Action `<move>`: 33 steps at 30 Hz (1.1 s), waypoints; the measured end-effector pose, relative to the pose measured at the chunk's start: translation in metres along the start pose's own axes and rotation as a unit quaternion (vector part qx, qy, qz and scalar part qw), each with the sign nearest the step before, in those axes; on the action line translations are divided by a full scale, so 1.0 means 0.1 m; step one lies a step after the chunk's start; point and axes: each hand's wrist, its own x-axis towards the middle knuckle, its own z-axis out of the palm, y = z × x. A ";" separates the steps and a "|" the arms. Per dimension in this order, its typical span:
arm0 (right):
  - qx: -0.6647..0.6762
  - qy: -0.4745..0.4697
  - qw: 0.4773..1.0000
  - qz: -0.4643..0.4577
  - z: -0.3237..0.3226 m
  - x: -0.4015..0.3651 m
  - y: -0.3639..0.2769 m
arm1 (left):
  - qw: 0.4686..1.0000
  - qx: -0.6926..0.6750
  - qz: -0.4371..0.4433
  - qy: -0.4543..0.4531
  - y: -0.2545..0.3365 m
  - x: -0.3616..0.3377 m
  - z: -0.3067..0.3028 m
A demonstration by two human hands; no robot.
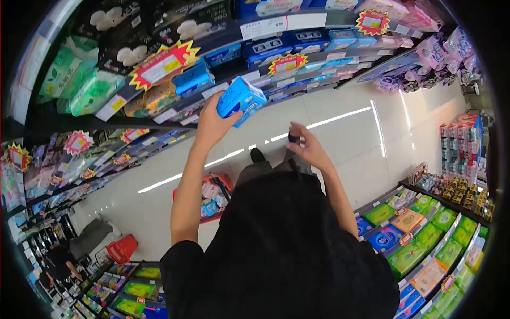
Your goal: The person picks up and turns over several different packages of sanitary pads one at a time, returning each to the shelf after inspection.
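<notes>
The left hand [214, 121] grips a box [243, 100]; at its 4 o'clock the right hand [311, 150] is curled, whether empty I cannot tell, and at 7 o'clock is a basket [212, 217].

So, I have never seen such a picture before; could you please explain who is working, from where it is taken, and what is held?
There is no machine here, only a person in a black top. One camera, worn on the head, looks forward and down. The bare left hand holds a bright blue, box-shaped pack. The bare right hand is raised, fingers bent; a small dark thing beside them is unclear. On the pale tiled floor, a red plastic basket holds several packaged items.
</notes>
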 end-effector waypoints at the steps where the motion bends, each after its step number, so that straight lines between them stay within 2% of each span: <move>1: -0.004 0.012 0.999 -0.044 0.07 -0.08 -0.20 | 0.994 -0.062 -0.058 -0.071 0.07 -0.14 -0.11; 2: -0.008 0.025 0.995 -0.095 0.11 -0.10 -0.40 | 0.977 -0.124 -0.111 -0.135 0.16 -0.21 -0.21; 3: -0.063 0.038 0.984 -0.163 -0.13 0.20 -0.53 | 0.980 -0.147 -0.028 -0.129 0.13 0.04 -0.03; 4: -0.064 0.024 0.981 -0.182 -0.03 0.17 -0.63 | 0.977 -0.142 -0.008 -0.161 0.14 -0.09 -0.07; 5: -0.065 0.010 0.978 -0.198 0.06 0.12 -0.74 | 0.971 -0.140 0.011 -0.195 0.18 -0.22 -0.12; 6: 0.049 -0.062 0.988 -0.133 0.16 0.05 -0.89 | 0.958 -0.172 -0.021 -0.229 0.32 -0.32 -0.22; 9: 0.080 -0.080 0.991 -0.074 0.23 0.05 -0.93 | 0.929 -0.305 -0.058 -0.202 0.12 -0.40 -0.22; 10: 0.103 -0.036 0.990 -0.086 0.31 0.05 -0.90 | 0.924 -0.337 -0.064 -0.170 0.09 -0.47 -0.24; 13: 0.189 0.013 0.978 -0.083 0.40 0.01 -0.92 | 0.898 -0.417 -0.114 -0.085 0.18 -0.70 -0.14; 14: 0.183 0.017 0.980 -0.076 0.42 -0.02 -0.91 | 0.894 -0.429 -0.107 -0.077 0.13 -0.75 -0.03; 17: 0.173 0.034 0.982 -0.061 0.46 -0.06 -0.90 | 0.865 -0.478 -0.142 0.060 -0.06 -0.84 0.40; 18: 0.174 0.041 0.982 -0.057 0.48 -0.08 -0.90 | 0.872 -0.474 -0.110 0.042 0.05 -0.83 0.34; 21: 0.182 0.024 0.981 -0.064 0.51 -0.15 -0.92 | 0.820 -0.539 -0.187 0.041 0.17 -0.84 0.30; 25: 0.200 -0.013 0.973 -0.114 0.53 -0.17 -0.91 | 0.805 -0.554 -0.188 0.099 0.20 -0.82 0.33; 33: 0.208 -0.027 0.972 -0.103 0.48 -0.18 -0.89 | 0.845 -0.516 -0.101 0.093 0.21 -0.76 0.33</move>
